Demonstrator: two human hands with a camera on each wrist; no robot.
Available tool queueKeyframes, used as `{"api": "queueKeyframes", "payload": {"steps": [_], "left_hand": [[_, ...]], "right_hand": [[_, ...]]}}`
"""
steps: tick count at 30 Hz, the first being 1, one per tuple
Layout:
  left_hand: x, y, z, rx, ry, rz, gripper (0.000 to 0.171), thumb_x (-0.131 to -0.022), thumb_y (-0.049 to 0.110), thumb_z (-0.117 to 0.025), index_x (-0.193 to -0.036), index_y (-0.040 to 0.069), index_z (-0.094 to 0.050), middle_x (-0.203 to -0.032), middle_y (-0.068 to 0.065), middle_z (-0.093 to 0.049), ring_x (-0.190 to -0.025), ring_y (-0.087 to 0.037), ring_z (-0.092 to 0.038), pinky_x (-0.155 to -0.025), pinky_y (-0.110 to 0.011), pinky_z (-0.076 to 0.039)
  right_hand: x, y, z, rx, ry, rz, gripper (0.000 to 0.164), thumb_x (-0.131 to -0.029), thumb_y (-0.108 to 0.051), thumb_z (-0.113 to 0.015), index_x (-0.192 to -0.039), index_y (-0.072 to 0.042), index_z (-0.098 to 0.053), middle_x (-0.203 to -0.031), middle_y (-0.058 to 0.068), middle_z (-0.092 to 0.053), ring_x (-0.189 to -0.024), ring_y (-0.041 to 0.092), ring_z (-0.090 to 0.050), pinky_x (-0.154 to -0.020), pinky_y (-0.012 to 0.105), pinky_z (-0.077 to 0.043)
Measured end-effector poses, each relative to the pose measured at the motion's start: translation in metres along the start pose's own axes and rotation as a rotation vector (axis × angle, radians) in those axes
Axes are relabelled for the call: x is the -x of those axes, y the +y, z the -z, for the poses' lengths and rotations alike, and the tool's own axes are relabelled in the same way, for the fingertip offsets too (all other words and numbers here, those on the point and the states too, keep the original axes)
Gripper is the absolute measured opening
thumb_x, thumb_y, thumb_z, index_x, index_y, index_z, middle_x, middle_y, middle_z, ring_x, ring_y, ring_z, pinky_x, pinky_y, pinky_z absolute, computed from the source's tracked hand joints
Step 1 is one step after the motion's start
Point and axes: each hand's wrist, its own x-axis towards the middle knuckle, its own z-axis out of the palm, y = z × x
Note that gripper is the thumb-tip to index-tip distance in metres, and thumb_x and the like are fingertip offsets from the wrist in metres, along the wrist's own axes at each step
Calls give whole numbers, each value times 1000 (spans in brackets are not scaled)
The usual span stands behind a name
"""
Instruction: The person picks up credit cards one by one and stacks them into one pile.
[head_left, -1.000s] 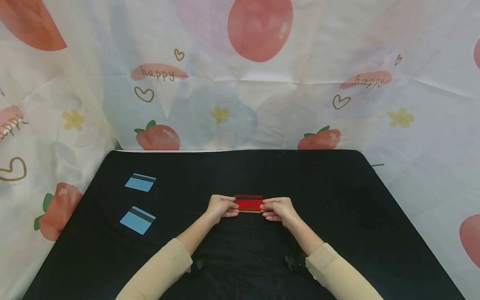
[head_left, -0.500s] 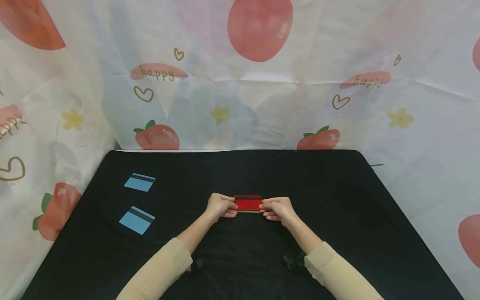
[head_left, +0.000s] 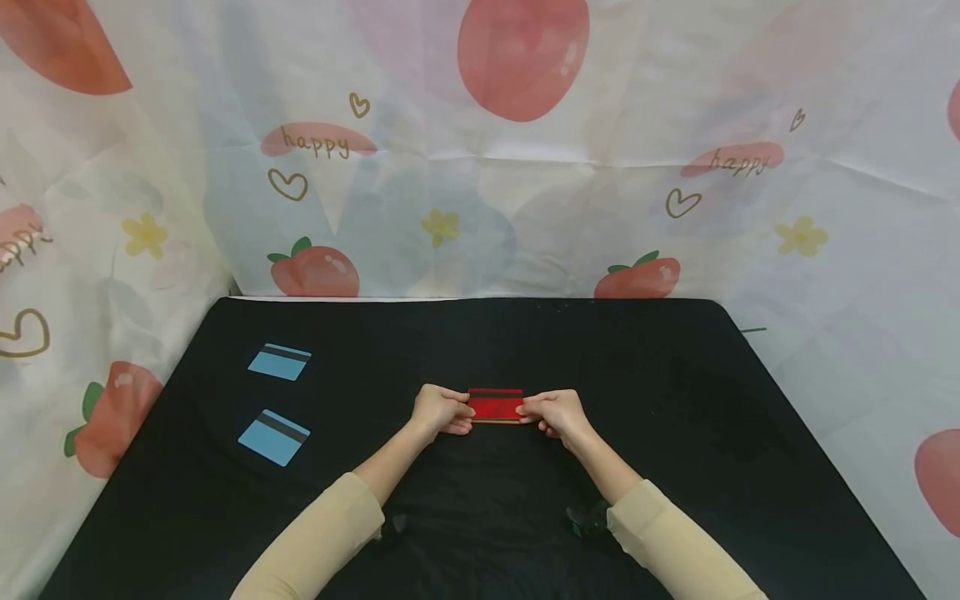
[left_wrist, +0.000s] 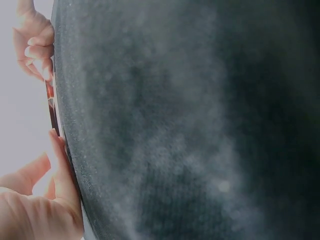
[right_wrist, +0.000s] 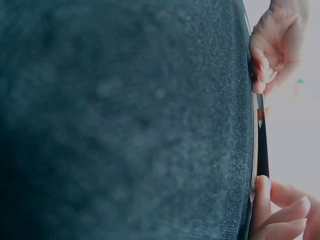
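A red card [head_left: 496, 407] with a dark stripe along its far side lies flat at the middle of the table. A thin tan edge shows beneath its near side. My left hand [head_left: 441, 410] pinches the card's left end between thumb and fingers, and my right hand [head_left: 558, 413] pinches its right end. In the left wrist view the card is seen edge-on, low over the cloth, between the left fingers [left_wrist: 59, 152] and the other hand. The right wrist view has the right thumb and fingers [right_wrist: 263, 192] at the near end of the card's edge.
To the left lie two light blue cards with dark stripes, one farther back [head_left: 279, 364] and one nearer [head_left: 273, 440]. A black cloth [head_left: 637, 367] covers the table. Behind it and at the sides hangs a fruit-print curtain [head_left: 525, 225].
The lower fingers of my right hand have curled back from the card's right end, while thumb and forefinger stay there. The left hand and the red card look nearly the same.
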Motion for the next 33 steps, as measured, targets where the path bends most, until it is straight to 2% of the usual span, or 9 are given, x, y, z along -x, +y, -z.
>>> {"api": "queueKeyframes", "payload": {"steps": [5,10,20,26,33], "left_hand": [[0,1,0,8,8,5,29,-76,-7,-66,-105,-6,-66,-72,-16,-68,-47,-14,-62,-49,-29,-55],[0,1,-1,7,18,1,27,-76,-7,-66,-103,-6,-67,-70,-15,-67,-45,-13,-61,-47,-28,-55],[-1,-3,-3,-33,57,-43,25,-72,-8,-69,-97,-4,-69,-59,-12,-65,-40,-12,-58,-42,-27,-53],[-1,-3,-2,-46,60,-59,26,-72,-8,-69,-98,-4,-69,-63,-13,-66,-41,-12,-59,-43,-28,-53],[-2,-5,-2,-48,63,-44,30,-71,-8,-71,-101,-3,-68,-67,-15,-67,-43,-13,-60,-44,-29,-54]], "right_hand": [[-1,0,1,31,-4,42,22,-75,-12,-73,-95,-2,-72,-63,3,-68,-38,5,-41,-38,18,-31],[-1,0,1,41,0,41,23,-74,-10,-74,-95,-2,-71,-56,1,-62,-39,5,-43,-39,16,-35],[0,0,1,-26,-24,34,23,-75,-7,-73,-96,2,-69,-57,2,-63,-41,6,-52,-39,15,-43],[0,0,1,-49,-36,28,25,-74,-6,-74,-97,3,-67,-60,4,-65,-42,6,-55,-40,16,-44],[-2,0,1,-71,-47,14,28,-74,-4,-73,-99,4,-64,-60,4,-64,-41,6,-55,-39,16,-45]]}}
